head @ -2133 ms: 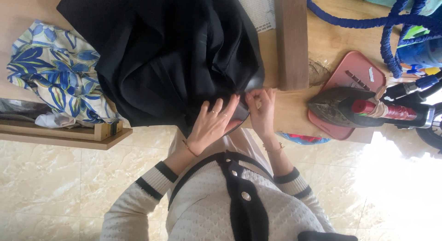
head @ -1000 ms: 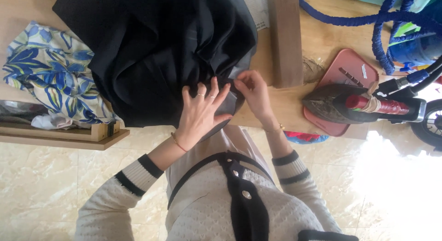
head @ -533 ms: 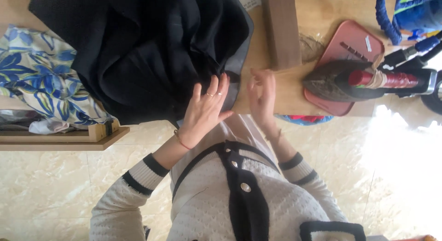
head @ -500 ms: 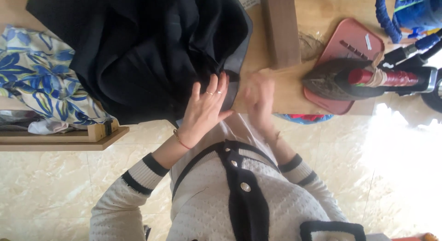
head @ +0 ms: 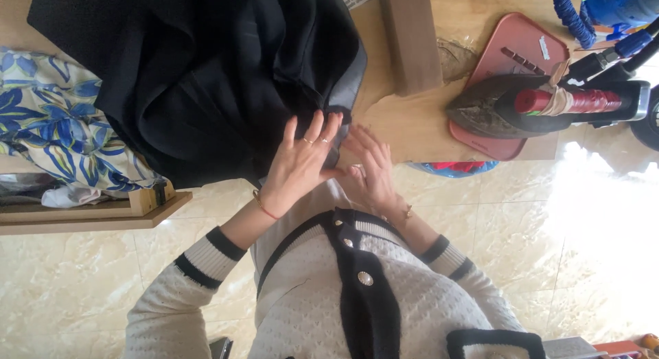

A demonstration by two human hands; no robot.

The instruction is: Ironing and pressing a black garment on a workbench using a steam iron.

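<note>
Left hand (head: 302, 163) flat, fingers spread, pressing edge of black garment (head: 206, 77) at near edge of padded ironing board (head: 405, 119). Right hand (head: 367, 170) also splayed flat just beside it, fingertips on board, gripping nothing. Iron (head: 542, 106) on pink tray (head: 511, 57), well apart

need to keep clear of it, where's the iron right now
In the head view, the iron rests on the pink tray at upper right, beyond the right hand.
</note>
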